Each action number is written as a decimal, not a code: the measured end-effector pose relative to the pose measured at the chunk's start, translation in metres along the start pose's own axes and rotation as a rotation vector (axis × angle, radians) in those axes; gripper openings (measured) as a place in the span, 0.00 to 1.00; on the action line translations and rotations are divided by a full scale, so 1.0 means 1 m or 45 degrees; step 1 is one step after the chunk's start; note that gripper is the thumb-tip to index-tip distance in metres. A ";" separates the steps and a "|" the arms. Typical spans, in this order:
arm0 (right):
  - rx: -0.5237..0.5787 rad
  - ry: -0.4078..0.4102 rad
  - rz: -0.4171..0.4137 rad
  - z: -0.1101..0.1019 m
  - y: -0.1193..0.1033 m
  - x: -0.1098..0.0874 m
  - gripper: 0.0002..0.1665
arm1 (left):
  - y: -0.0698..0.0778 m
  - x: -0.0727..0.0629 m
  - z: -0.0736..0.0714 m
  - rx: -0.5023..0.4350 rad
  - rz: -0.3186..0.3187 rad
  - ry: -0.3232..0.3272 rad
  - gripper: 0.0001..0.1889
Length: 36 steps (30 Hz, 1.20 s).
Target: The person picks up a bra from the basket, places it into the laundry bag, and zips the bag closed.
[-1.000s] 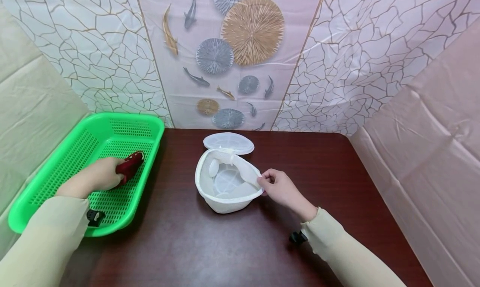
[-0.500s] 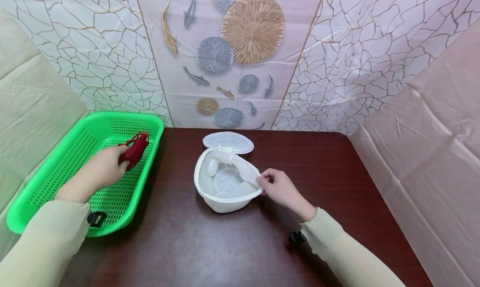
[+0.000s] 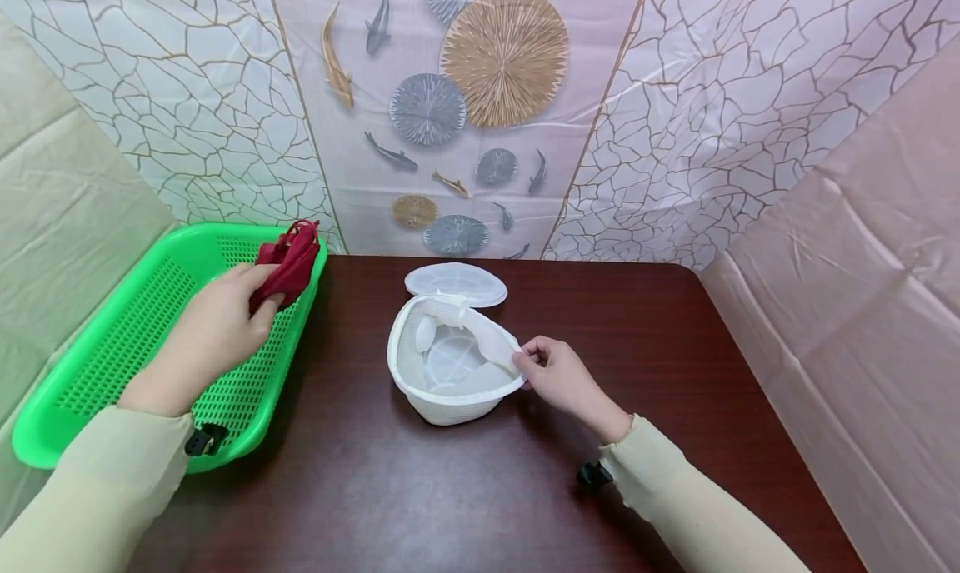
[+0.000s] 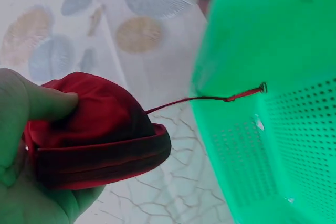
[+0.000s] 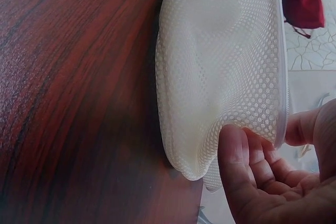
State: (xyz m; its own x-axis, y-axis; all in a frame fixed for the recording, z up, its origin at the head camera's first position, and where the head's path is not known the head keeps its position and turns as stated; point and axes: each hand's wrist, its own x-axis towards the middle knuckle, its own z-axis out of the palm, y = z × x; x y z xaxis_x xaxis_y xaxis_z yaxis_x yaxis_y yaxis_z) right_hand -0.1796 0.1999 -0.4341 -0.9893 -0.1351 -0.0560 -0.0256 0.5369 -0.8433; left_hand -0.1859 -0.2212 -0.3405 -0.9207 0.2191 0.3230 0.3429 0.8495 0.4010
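In the head view my left hand pinches a folded red bra over the far right side of the green basket. The left wrist view shows the thumb pressed on one smooth cup of the bra, and a thin strap with a small ring stretches toward the basket wall. With thumb and fingers my right hand pinches the right rim of a white mesh laundry bag. The bag stands uncovered on the table, with white padded pieces along its inner wall. Its mesh puckers at my fingers.
The bag's round white lid lies folded back behind it. Dark wooden table surrounds the bag. Patterned cloth walls close off the back and both sides. The green basket fills the table's left edge.
My left hand has lifted the red bra up from the basket floor, away from me and to the right, to the basket's far rim. My right hand and the mesh bag have stayed still.
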 end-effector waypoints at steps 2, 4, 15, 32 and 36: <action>0.000 -0.001 -0.001 0.000 0.000 0.000 0.08 | 0.007 -0.001 -0.001 -0.016 0.013 0.023 0.20; -0.002 -0.001 0.004 0.000 -0.001 -0.001 0.08 | 0.014 -0.002 -0.003 -0.026 0.028 0.042 0.21; -0.011 -0.002 -0.011 0.000 0.000 -0.001 0.08 | 0.056 -0.009 -0.009 -0.083 0.181 0.116 0.19; -0.063 0.004 -0.008 0.001 -0.002 -0.001 0.07 | 0.098 -0.016 -0.002 -0.226 0.580 0.222 0.21; -0.062 0.004 -0.019 0.001 -0.003 -0.001 0.07 | 0.103 -0.017 0.001 -0.254 0.634 0.227 0.21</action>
State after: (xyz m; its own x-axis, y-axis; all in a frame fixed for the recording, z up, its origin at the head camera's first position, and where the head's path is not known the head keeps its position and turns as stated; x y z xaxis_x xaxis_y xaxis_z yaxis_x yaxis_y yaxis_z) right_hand -0.1783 0.1978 -0.4324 -0.9892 -0.1408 -0.0419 -0.0471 0.5747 -0.8170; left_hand -0.1345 -0.1367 -0.3055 -0.5986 0.4713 0.6477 0.7726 0.5533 0.3115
